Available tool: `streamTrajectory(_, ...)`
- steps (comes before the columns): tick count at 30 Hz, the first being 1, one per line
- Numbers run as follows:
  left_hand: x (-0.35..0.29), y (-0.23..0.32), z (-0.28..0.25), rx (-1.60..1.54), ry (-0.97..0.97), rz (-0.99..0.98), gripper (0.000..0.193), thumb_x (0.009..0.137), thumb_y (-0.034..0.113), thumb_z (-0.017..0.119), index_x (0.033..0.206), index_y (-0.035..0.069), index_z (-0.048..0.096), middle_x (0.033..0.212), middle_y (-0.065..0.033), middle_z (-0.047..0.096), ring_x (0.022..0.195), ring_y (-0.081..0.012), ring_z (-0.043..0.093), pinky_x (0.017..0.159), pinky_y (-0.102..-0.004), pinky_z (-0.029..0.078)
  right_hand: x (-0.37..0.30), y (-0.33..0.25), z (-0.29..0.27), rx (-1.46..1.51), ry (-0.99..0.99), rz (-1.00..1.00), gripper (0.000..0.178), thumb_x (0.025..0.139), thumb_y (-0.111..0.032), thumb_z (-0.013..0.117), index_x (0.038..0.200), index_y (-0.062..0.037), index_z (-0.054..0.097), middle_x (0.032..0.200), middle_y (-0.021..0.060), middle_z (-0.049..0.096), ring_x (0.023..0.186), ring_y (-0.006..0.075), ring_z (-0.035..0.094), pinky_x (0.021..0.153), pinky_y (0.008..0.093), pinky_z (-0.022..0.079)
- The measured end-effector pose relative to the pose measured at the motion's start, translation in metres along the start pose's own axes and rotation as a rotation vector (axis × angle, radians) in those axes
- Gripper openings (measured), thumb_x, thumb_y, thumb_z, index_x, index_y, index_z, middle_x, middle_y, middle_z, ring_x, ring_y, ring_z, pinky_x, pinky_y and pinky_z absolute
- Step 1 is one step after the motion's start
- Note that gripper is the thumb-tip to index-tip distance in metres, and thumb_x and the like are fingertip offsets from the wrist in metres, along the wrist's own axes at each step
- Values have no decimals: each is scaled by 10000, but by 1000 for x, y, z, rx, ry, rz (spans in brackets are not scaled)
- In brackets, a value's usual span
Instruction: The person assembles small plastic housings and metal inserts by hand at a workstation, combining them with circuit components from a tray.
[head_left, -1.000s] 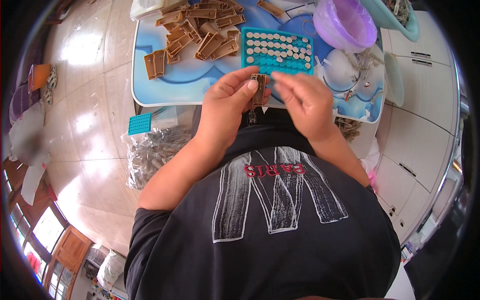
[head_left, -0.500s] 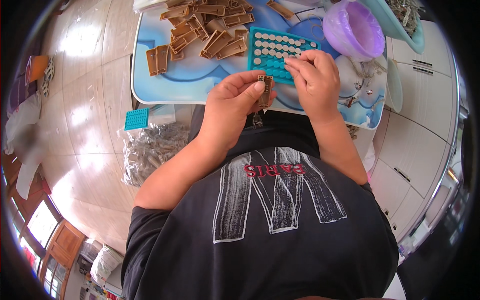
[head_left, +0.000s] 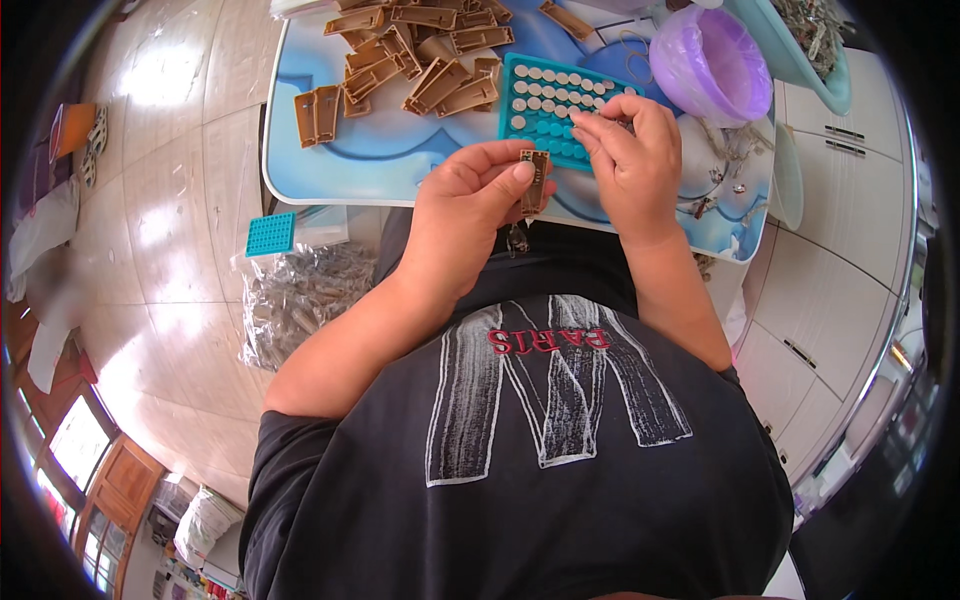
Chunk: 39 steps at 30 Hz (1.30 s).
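My left hand (head_left: 465,195) is closed on a small brown plastic casing (head_left: 536,185), held upright between thumb and fingers in front of my body. A dark metal piece (head_left: 517,238) hangs below it. My right hand (head_left: 645,170) is over the teal tray (head_left: 507,75), with thumb and forefinger pinched together at its rows. Whatever sits between those fingertips is too small to make out. Round silver discs (head_left: 547,90), like button cells, fill several rows of the tray; the nearer slots show bare teal. Part of the tray is hidden by my right hand.
Brown plastic casings (head_left: 465,95) lie heaped at the table's back left. A purple bin (head_left: 710,70) with a liner stands back right, beside a pale green basin (head_left: 790,45) of metal parts. Below the table's left edge are a filled clear bag (head_left: 300,305) and another teal tray (head_left: 270,234).
The view has shifted slightly. My left hand still holds the casing, now turned a little, and my right hand stays pinched over the tray.
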<state>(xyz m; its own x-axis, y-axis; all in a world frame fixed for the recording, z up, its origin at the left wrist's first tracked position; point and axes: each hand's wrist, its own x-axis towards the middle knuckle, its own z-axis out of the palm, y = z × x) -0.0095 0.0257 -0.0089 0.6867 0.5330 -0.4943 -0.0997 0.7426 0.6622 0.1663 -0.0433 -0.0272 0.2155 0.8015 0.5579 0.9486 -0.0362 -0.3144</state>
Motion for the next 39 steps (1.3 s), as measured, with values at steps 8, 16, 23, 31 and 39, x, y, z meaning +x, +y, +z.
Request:
streamTrajectory(8, 0, -1, 0, -14, -7, 8, 288, 927, 98, 552, 1156, -71, 507, 1008, -114, 640, 892, -165, 638, 802, -267, 520, 0, -28, -13, 247, 33, 53, 168, 614, -89, 768, 715, -93, 634, 793, 7, 564, 711, 212, 526, 648, 339, 401)
streamTrajectory(16, 0, -3, 0, -31, 6, 14, 274, 924, 92, 554, 1146, -65, 517, 996, -111, 645, 865, -148, 637, 762, -252, 520, -4, -34, -8, 239, -26, -71, 164, 631, -76, 758, 752, -91, 649, 802, 11, 568, 779, 229, 546, 692, 345, 418)
streamTrajectory(23, 0, -1, 2, -14, 27, 6, 263, 930, 89, 543, 1144, -61, 520, 992, -104, 644, 873, -155, 638, 772, -261, 523, 0, -20, -10, 295, -30, -67, 179, 662, -64, 740, 828, -92, 680, 806, 27, 574, 779, 239, 549, 678, 351, 428)
streamTrajectory(31, 0, 1, 4, 6, 25, -1, 256, 935, 93, 534, 1143, -56, 521, 997, -94, 640, 890, -153, 637, 785, -262, 520, 12, 2, 1, -8, -1, 7, 174, 661, -83, 741, 830, -107, 707, 813, 14, 571, 783, 226, 540, 677, 340, 441)
streamTrajectory(39, 0, 1, 3, 17, 26, -7, 260, 935, 102, 537, 1144, -51, 524, 992, -92, 645, 881, -146, 637, 775, -258, 517, 9, -12, -4, 93, 28, 7, 136, 644, -78, 744, 741, -94, 650, 814, 15, 581, 789, 229, 543, 689, 342, 429)
